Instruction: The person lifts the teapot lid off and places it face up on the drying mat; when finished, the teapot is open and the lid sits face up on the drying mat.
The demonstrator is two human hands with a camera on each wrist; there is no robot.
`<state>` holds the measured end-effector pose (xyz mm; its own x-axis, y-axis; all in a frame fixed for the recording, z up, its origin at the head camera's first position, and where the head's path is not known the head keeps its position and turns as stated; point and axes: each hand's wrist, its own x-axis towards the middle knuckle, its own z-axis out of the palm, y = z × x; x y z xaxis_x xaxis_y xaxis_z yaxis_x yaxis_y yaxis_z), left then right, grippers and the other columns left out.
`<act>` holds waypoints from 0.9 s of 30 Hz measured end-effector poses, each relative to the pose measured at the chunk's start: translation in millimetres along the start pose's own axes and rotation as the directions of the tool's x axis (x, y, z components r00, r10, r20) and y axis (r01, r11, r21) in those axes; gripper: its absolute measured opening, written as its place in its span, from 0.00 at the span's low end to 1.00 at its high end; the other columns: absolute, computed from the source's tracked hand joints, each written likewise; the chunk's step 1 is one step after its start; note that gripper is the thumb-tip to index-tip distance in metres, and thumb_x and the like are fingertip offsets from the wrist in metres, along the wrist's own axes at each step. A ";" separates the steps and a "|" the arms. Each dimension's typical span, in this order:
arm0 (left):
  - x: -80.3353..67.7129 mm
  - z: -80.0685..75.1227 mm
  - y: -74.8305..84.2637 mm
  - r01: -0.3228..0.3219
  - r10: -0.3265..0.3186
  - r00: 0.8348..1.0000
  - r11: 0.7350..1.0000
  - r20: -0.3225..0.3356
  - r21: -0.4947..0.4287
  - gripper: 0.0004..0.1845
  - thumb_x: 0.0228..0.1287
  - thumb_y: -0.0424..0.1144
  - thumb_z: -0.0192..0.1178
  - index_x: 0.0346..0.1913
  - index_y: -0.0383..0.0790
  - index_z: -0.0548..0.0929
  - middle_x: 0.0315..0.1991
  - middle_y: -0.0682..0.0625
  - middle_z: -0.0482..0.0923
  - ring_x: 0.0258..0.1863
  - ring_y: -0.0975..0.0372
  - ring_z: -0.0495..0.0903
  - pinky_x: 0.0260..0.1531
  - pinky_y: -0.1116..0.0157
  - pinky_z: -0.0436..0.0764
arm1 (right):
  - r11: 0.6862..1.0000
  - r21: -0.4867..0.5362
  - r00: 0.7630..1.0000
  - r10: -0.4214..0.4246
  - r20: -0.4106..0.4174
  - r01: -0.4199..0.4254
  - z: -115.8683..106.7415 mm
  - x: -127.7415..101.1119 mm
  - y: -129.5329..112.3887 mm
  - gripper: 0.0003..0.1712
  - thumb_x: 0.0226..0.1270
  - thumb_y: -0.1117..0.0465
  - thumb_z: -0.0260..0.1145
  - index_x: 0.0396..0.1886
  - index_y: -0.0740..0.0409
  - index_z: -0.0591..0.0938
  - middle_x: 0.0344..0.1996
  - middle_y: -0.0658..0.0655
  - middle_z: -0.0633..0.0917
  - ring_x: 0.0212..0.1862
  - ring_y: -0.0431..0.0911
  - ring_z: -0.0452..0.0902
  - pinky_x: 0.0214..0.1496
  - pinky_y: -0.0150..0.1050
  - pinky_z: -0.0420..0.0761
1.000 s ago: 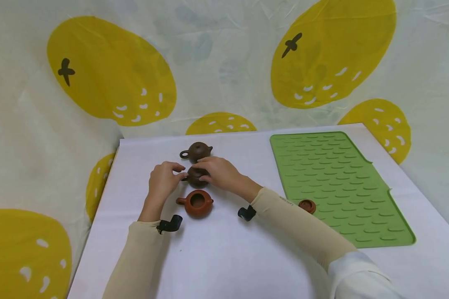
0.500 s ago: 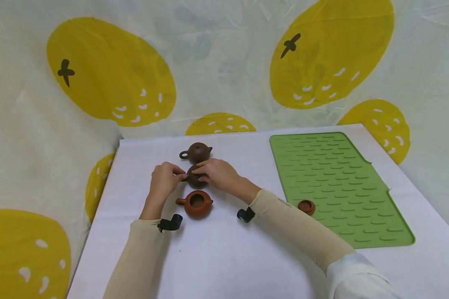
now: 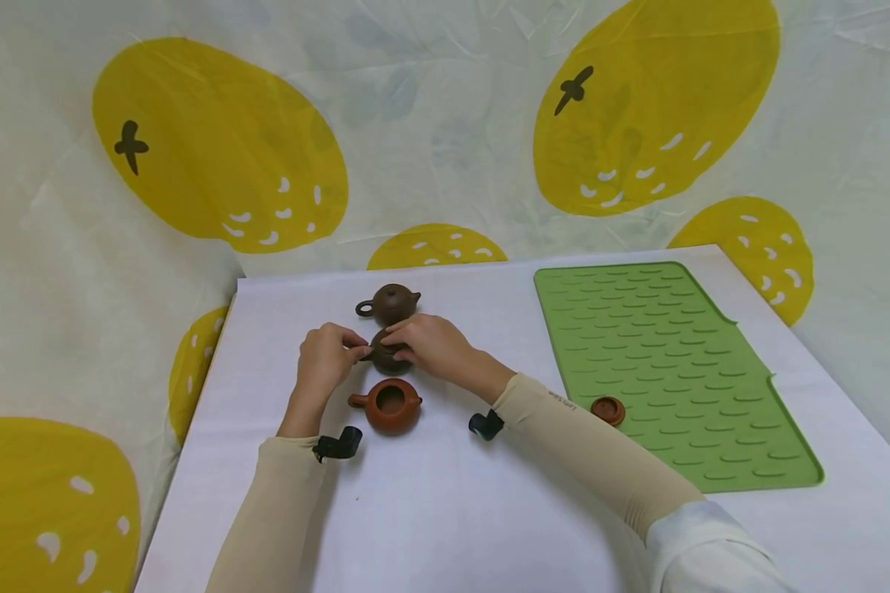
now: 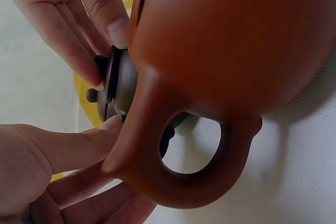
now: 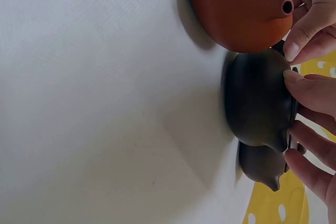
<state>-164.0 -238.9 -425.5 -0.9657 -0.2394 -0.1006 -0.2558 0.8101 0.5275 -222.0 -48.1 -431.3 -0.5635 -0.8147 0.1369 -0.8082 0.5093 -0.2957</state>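
Observation:
A dark brown teapot [image 3: 388, 365] stands in the middle of a row of three, partly covered by both hands. At its handle, my left hand [image 3: 326, 358] pinches with thumb and fingertips. My right hand [image 3: 439, 347] reaches over the top, its thumb and fingers gripping the teapot's lid [image 4: 111, 77] around the edge and knob. Nearest me is an orange-brown teapot [image 3: 395, 422], lidless, its round opening showing; it hides part of the dark teapot in the left wrist view. Behind sits another dark brown teapot [image 3: 395, 301] with its lid on.
On the right lies a green ridged mat [image 3: 660, 354]. An orange-brown lid [image 3: 607, 409] rests upturned at the mat's left edge, right beside my right sleeve. White cloth [image 3: 430, 511] covers the table, and a fruit-patterned curtain [image 3: 445, 148] hangs behind.
My left thumb and fingertips have come together at the middle teapot's handle. My right hand has shifted slightly over the lid. The teapots stand where they were.

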 end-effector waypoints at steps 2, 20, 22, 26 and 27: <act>0.2 0.3 0.2 0.005 -0.005 1.000 1.000 0.003 0.000 0.06 0.63 0.41 0.72 0.38 0.43 0.94 0.35 0.46 0.91 0.40 0.52 0.85 0.32 0.62 0.74 | 1.000 0.002 1.000 0.001 -0.002 -0.001 0.2 0.5 -0.2 0.17 0.66 0.60 0.73 0.55 0.50 0.89 0.58 0.51 0.88 0.61 0.48 0.84 0.63 0.44 0.82; -0.4 0.1 0.1 0.005 -0.005 1.000 1.000 0.010 -0.008 0.06 0.64 0.40 0.71 0.39 0.42 0.93 0.40 0.44 0.91 0.47 0.49 0.86 0.41 0.54 0.80 | 1.000 -0.006 0.999 -0.005 -0.053 0.005 -1.4 -0.3 -0.1 0.16 0.65 0.58 0.74 0.52 0.48 0.90 0.58 0.50 0.88 0.58 0.46 0.87 0.58 0.43 0.85; -0.5 0.1 0.1 0.008 -0.008 1.000 1.000 0.016 -0.008 0.06 0.64 0.40 0.71 0.39 0.42 0.93 0.40 0.44 0.91 0.47 0.49 0.86 0.41 0.55 0.81 | 1.000 -0.011 0.998 0.002 -0.055 -0.002 -2.9 -0.9 -0.1 0.16 0.65 0.58 0.73 0.53 0.48 0.89 0.59 0.49 0.88 0.58 0.46 0.87 0.59 0.43 0.85; -1.2 -1.2 0.5 0.006 -0.006 1.000 1.000 0.020 -0.003 0.06 0.65 0.40 0.70 0.39 0.42 0.93 0.40 0.44 0.91 0.48 0.49 0.86 0.43 0.53 0.81 | 1.000 -0.018 0.998 0.009 -0.059 -0.010 -6.6 -1.6 -0.7 0.18 0.65 0.57 0.73 0.55 0.47 0.89 0.60 0.49 0.87 0.58 0.46 0.86 0.59 0.43 0.85; -1.5 -1.7 0.7 0.001 -0.001 1.000 1.000 0.021 -0.002 0.06 0.65 0.40 0.70 0.39 0.42 0.93 0.40 0.44 0.91 0.48 0.49 0.86 0.44 0.53 0.81 | 1.000 -0.021 0.998 0.009 -0.060 -0.010 -7.3 -1.6 -0.7 0.18 0.65 0.57 0.73 0.55 0.47 0.89 0.60 0.49 0.87 0.58 0.46 0.86 0.59 0.43 0.85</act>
<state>-162.6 -238.9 -423.5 -0.9661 -0.2290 -0.1190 -0.2568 0.8087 0.5292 -221.8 -45.2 -424.5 -0.5797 -0.7923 0.1904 -0.8059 0.5230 -0.2774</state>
